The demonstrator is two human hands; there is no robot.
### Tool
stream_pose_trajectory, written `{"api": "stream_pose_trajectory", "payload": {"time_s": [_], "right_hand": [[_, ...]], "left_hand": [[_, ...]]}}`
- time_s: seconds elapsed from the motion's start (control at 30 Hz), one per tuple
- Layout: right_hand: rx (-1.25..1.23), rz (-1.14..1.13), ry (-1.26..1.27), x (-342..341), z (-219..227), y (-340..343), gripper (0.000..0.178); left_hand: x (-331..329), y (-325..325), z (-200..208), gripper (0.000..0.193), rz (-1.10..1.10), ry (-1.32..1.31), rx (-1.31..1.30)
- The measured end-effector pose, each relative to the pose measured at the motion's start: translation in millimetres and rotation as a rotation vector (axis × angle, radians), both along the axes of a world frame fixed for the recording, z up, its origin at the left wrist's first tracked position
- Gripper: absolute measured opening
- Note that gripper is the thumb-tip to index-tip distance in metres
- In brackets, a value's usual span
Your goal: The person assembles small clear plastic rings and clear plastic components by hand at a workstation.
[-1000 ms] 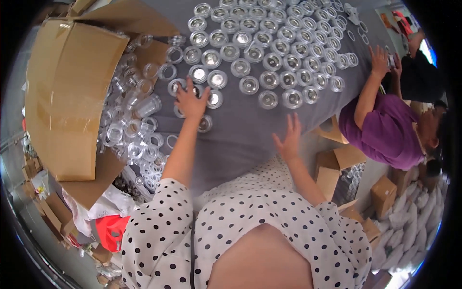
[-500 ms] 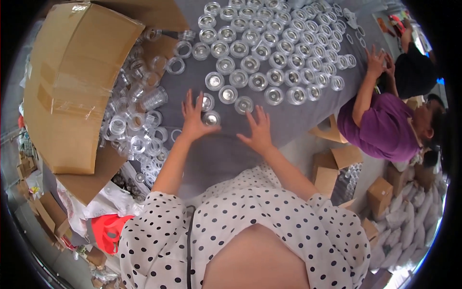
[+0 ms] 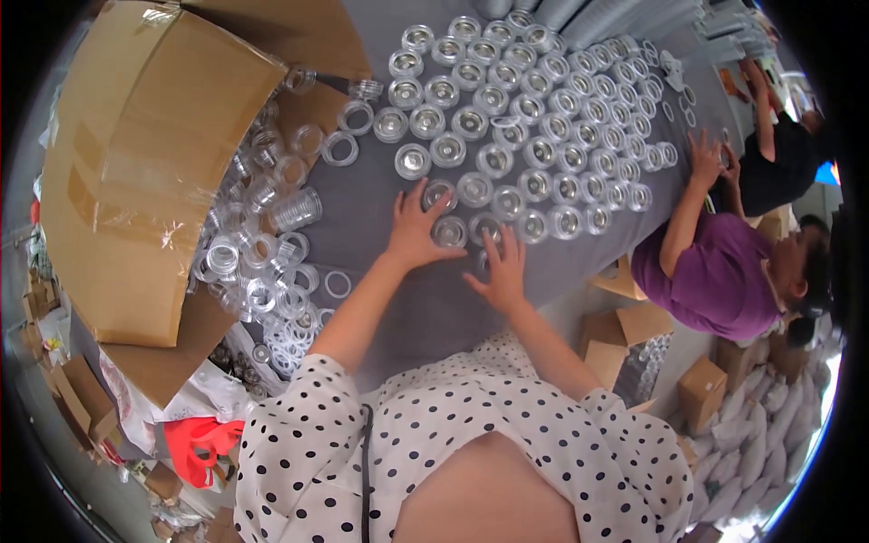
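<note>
My left hand (image 3: 418, 228) lies on the grey-covered table with its fingers spread. Its fingertips reach a clear round container (image 3: 438, 196) with a silvery centre, and a second one (image 3: 449, 232) sits just beside the thumb. My right hand (image 3: 503, 273), also with fingers apart, has its fingertips at another such container (image 3: 485, 229). One more clear piece shows partly beside that hand, mostly hidden by it. Beyond both hands, many like containers (image 3: 494, 160) stand in loose rows, some touching each other.
A large cardboard box (image 3: 136, 181) lies at the left, with clear plastic rings and lids (image 3: 262, 244) spilling out. Stacked clear cups (image 3: 615, 23) stand at the far edge. To the right sits a person in purple (image 3: 706, 271), hands over the table. An open carton (image 3: 625, 344) is below.
Both hands have moved to the right, and the containers by their fingers have shifted right with them, closer to the rows. The whole view has tilted slightly, showing more of the far edge.
</note>
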State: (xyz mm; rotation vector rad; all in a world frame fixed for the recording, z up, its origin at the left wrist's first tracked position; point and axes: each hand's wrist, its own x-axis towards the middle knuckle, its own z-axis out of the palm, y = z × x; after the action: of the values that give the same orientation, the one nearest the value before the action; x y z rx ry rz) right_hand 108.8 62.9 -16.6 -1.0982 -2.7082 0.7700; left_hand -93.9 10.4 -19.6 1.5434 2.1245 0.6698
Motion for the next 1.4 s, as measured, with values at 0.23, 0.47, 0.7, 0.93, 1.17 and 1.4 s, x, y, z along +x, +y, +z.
{"api": "stream_pose_trajectory", "payload": {"time_s": [0.23, 0.47, 0.7, 0.93, 1.17, 1.4], "right_hand": [[0.107, 0.068, -0.02, -3, -7, -2, 0.073], [0.103, 0.105, -0.044, -4, -1, -1, 0.075], [0.092, 0.07, -0.012, -2, -3, -1, 0.072], [0.129, 0.137, 0.017, -17, 16, -18, 0.074], [-0.495, -0.102, 0.359, -72, 25, -87, 0.068], [-0.153, 0.075, 0.084, -34, 6, -89, 0.069]], "left_hand": [[-126, 58, -16, 0.063, 0.447, 0.206, 0.3], [-189, 78, -56, 0.052, 0.454, 0.02, 0.171], [-129, -11, -34, 0.045, 0.423, 0.034, 0.092], [-51, -86, -19, 0.046, 0.68, -0.431, 0.12], [33, -110, -9, 0.033, 0.758, -0.905, 0.239], [42, -180, -14, 0.029, 0.916, -1.256, -0.194]]}}
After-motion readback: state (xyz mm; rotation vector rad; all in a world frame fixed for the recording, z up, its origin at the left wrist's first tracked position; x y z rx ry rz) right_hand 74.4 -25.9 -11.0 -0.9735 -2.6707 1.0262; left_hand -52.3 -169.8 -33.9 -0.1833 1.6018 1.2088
